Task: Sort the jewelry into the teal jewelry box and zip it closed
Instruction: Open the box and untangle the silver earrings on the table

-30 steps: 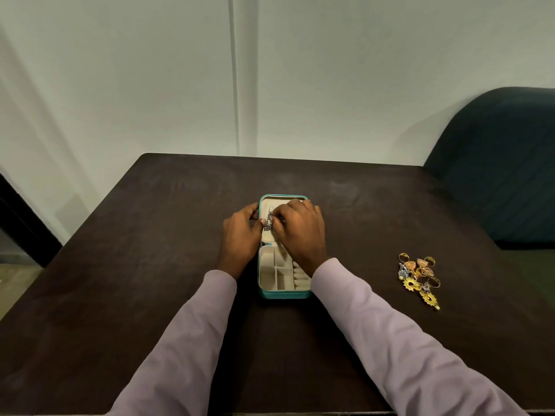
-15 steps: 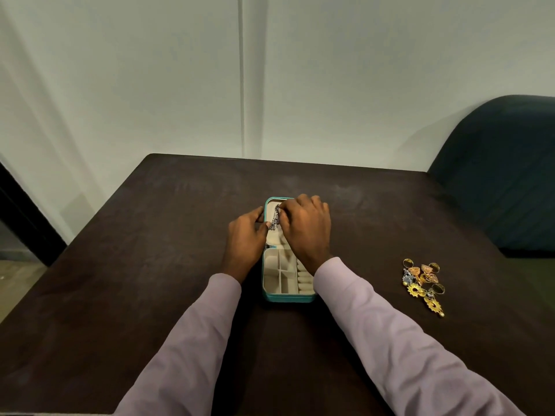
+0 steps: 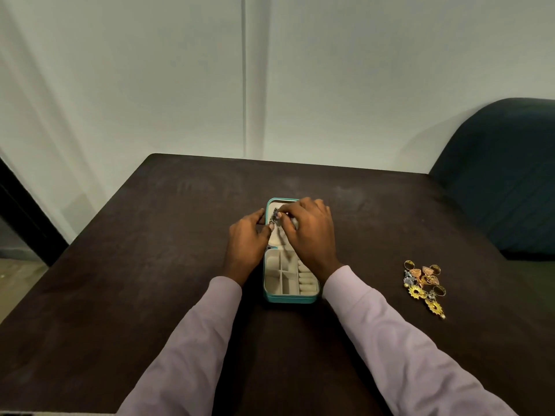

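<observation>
Meanwhile, both hands stay at the teal jewelry box (image 3: 289, 298) at frame centre, right hand (image 3: 309, 232) and left hand (image 3: 247, 240) apparently pinching a small silver piece (image 3: 274, 217) over its upper half, placement unfinished.

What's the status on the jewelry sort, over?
Both hands pinching a silver piece over the open teal jewelry box lid half. Jewelry pile waiting on table, right. Nothing in the way.

1. The teal jewelry box (image 3: 288, 298) lies open and flat at mid-bench, cream compartments nearest me.
2. A small silver piece (image 3: 274, 217) sits over its far half.
3. The remaining jewelry pile (image 3: 423, 285), gold and copper, lies well right.
</observation>
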Demonstrator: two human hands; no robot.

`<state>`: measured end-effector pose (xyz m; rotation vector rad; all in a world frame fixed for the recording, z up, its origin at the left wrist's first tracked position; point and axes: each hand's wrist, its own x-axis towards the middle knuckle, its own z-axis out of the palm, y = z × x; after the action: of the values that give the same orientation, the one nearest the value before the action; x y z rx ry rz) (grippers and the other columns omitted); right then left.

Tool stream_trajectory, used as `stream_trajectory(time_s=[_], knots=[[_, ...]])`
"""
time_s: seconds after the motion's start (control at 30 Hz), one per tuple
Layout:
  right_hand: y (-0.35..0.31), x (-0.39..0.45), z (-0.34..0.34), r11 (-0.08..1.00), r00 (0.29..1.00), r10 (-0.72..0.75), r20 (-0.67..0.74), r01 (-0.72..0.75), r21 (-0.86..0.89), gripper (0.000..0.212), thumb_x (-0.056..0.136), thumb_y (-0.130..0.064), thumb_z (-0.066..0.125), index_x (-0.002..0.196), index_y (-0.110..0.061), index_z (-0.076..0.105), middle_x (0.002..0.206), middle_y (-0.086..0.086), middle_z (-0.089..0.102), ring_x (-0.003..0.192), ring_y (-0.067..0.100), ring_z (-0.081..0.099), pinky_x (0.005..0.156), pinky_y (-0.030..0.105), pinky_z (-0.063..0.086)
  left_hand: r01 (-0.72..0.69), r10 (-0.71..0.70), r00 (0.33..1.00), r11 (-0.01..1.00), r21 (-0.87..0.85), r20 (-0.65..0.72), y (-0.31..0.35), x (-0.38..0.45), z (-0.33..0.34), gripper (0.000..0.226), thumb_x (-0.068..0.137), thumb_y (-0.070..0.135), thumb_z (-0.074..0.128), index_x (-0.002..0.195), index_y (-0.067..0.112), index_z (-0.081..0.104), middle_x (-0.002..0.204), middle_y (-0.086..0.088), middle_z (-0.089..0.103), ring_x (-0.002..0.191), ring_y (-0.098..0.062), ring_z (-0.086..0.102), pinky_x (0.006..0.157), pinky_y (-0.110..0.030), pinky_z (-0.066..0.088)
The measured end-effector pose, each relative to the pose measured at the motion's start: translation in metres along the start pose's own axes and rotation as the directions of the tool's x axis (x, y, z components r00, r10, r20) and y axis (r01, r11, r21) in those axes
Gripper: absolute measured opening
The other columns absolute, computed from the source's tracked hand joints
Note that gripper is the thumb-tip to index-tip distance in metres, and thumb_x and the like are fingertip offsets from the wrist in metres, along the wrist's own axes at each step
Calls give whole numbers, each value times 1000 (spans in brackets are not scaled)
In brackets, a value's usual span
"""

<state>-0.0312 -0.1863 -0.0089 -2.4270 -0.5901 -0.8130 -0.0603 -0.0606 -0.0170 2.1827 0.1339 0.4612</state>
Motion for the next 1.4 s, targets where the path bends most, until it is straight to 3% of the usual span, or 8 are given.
stream_trajectory(time_s=[0.2,0.6,0.9,1.4], knots=[[8,-15,-17,999,999,25,-46,-23,32,11,81,-23,65,87,-17,71,85,0,66,79,20,54,70,24,29,62,-62,998,998,2,17,-1,-6,2,41,90,18,58,130,15,52,120,-3,63,104,-11,59,76,-13,42],[17,-53,-41,993,996,88,-17,-87,76,16,81,-29,64,90,-16,70,86,1,66,79,18,54,66,28,36,112,-116,992,990,86,51,-4,-24,6,47,89,22,59,134,14,47,127,-7,58,113,-20,56,91,-31,47],[27,-80,-60,995,997,77,-2,-77,58,10,81,-23,68,91,-20,70,86,-3,64,78,15,51,66,29,39,59,-63,998,993,104,28,7,-39,2,42,90,17,57,132,12,49,126,-10,57,113,-21,55,91,-28,45],[40,-123,-81,986,988,154,21,-155,57,12,79,-19,71,91,-22,70,87,-5,63,80,13,53,69,27,39,141,-140,990,976,164,-20,5,-48,0,51,90,24,58,136,9,43,137,-10,47,125,-24,46,100,-35,41]])
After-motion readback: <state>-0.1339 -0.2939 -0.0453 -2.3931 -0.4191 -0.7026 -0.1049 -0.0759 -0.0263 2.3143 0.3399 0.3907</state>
